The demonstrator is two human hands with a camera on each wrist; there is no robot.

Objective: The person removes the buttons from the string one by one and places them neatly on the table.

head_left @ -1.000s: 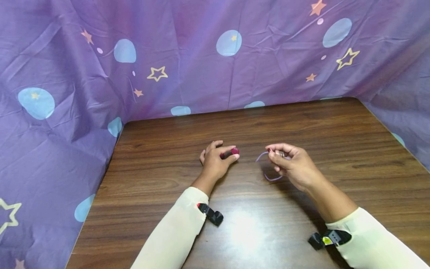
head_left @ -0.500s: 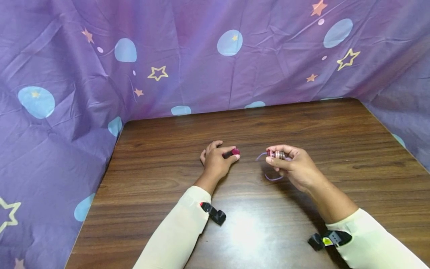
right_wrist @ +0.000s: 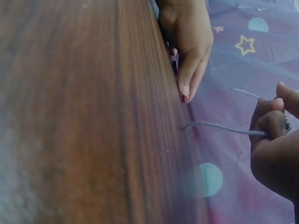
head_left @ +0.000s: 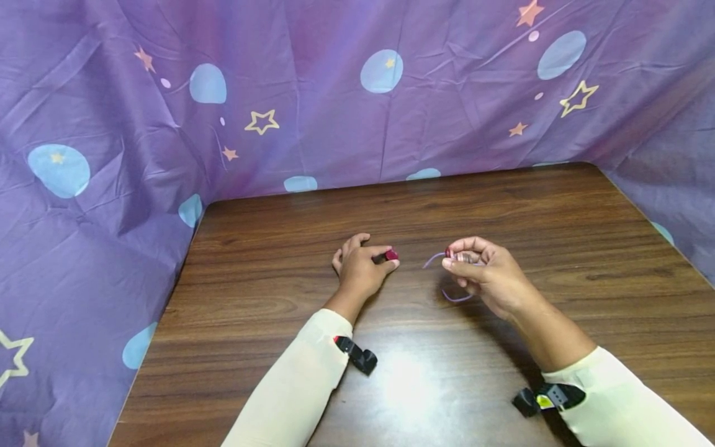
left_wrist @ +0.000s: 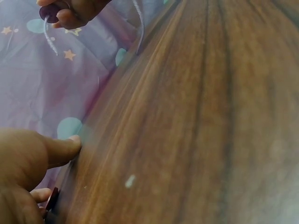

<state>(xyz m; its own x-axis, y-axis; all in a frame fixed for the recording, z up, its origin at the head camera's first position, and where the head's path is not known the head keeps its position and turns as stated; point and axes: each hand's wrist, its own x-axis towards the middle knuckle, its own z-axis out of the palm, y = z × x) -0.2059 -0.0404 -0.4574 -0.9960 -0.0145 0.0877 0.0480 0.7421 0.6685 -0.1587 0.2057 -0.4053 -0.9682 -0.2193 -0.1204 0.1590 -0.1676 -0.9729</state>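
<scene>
Two hands are in play: your right hand (head_left: 494, 276) pinches the beaded purple cord (head_left: 434, 258), a dark red bead (head_left: 449, 252) at the fingertips and pale beads (head_left: 463, 256) just behind it. To the cord's left, your left hand (head_left: 357, 267) has thumb and forefinger on either side of a dark red piece (head_left: 392, 254), gripping it low at the table, the other fingers spread. Whether that piece touches the wood, you can't tell from these angles.

One loose end of the cord pokes out past the red bead towards your left hand, and another stretch curves down beneath your right; your own curled fingers block the length between, along with part of the pale beads.

Outward now: on the near side of the cord come your pale left sleeve (head_left: 293, 379) and right sleeve (head_left: 631, 397), each carrying a black camera, and a bright glare (head_left: 404, 385) sits between them on the brown wooden table (head_left: 274, 304). Beyond the cord, past the table's far edge, hangs purple cloth (head_left: 329, 62) printed with stars and blue blobs, wrapping both sides too.
</scene>
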